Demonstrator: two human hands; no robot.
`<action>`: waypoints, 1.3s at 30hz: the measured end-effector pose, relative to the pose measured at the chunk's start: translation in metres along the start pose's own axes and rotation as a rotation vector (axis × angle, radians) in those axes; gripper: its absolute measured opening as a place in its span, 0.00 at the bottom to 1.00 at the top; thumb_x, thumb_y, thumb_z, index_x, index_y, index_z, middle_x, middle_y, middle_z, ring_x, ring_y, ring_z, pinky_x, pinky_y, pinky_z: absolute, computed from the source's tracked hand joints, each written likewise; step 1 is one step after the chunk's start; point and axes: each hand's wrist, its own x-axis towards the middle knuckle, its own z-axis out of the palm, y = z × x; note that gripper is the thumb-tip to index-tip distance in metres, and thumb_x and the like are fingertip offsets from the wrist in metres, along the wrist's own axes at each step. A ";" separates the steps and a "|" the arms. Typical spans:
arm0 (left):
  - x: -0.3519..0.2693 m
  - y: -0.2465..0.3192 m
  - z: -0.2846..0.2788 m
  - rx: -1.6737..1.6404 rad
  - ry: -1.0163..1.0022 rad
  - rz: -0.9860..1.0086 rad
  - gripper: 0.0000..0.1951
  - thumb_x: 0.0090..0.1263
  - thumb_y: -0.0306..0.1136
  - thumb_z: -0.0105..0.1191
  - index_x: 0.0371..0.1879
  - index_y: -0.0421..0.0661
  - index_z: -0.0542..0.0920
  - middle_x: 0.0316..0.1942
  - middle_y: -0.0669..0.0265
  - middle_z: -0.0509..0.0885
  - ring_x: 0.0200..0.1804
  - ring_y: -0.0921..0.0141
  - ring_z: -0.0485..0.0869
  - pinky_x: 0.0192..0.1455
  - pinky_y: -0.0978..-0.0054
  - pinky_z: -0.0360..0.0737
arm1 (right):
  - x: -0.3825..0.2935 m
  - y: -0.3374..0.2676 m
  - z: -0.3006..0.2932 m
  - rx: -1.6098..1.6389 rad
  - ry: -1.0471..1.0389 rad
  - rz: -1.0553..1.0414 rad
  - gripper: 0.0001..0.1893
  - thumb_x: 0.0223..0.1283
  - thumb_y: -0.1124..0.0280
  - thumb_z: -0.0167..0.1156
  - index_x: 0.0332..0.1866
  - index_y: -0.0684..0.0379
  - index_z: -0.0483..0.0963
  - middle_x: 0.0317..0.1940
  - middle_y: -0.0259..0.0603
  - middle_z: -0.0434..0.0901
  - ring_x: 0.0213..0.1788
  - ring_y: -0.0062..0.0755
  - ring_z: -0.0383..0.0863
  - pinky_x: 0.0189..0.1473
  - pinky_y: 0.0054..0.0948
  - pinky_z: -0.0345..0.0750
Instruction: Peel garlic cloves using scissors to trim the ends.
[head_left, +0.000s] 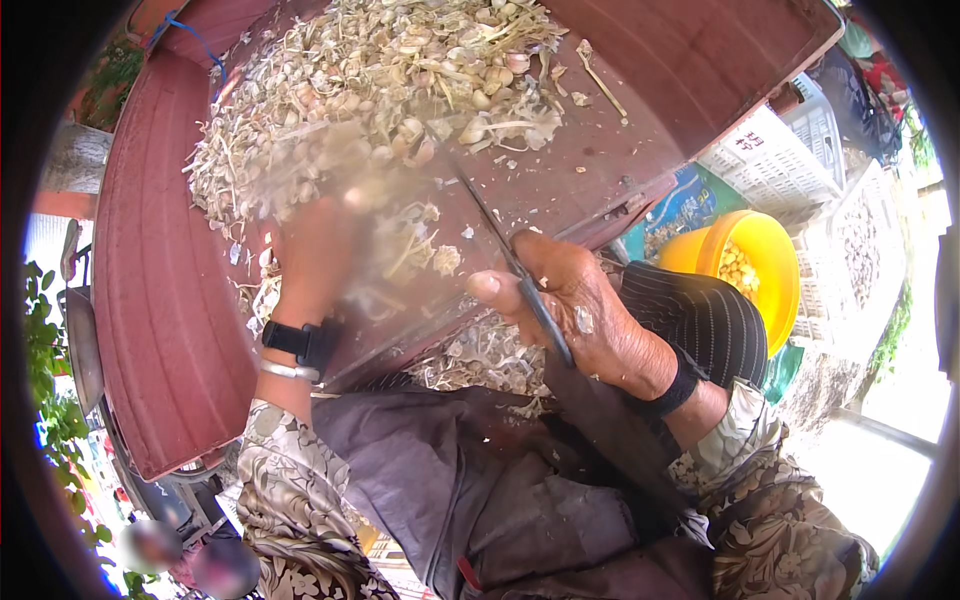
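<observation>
A heap of garlic cloves and dry stalks covers the far part of a red metal cargo bed. Motion blurs my left hand, which is over the near edge of the heap; whether its fingers grip a pale garlic piece there is unclear. My right hand is closed around the dark handle of a thin-bladed knife, its blade pointing away toward the garlic. A flake of garlic skin clings to the back of that hand. Loose husks lie on the metal between my hands.
A yellow bucket with peeled garlic cloves stands beside my right knee. White plastic crates are behind it. Papery skins gather below the bed's near edge, above my dark apron. A blue cord hangs at the far left corner.
</observation>
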 end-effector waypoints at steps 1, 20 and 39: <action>0.000 -0.001 0.002 0.002 -0.001 0.001 0.04 0.62 0.25 0.54 0.34 0.42 0.78 0.25 0.62 0.77 0.30 0.68 0.76 0.34 0.70 0.73 | 0.000 -0.001 -0.002 -0.062 -0.006 -0.030 0.25 0.63 0.53 0.59 0.29 0.70 0.67 0.22 0.59 0.63 0.26 0.49 0.56 0.31 0.40 0.67; -0.028 0.041 -0.044 -1.523 0.012 -0.599 0.08 0.68 0.25 0.51 0.45 0.43 0.76 0.37 0.71 0.78 0.33 0.80 0.76 0.29 0.86 0.72 | -0.010 0.015 0.010 -0.359 0.040 -0.210 0.22 0.58 0.55 0.65 0.30 0.66 0.67 0.22 0.51 0.69 0.24 0.49 0.69 0.29 0.38 0.67; -0.085 0.089 -0.035 -2.396 0.334 -0.574 0.06 0.69 0.20 0.52 0.43 0.37 0.74 0.35 0.63 0.76 0.35 0.74 0.73 0.31 0.84 0.71 | -0.022 0.021 0.027 -0.115 -0.212 -0.233 0.12 0.57 0.68 0.61 0.33 0.68 0.69 0.24 0.59 0.74 0.30 0.64 0.74 0.31 0.44 0.72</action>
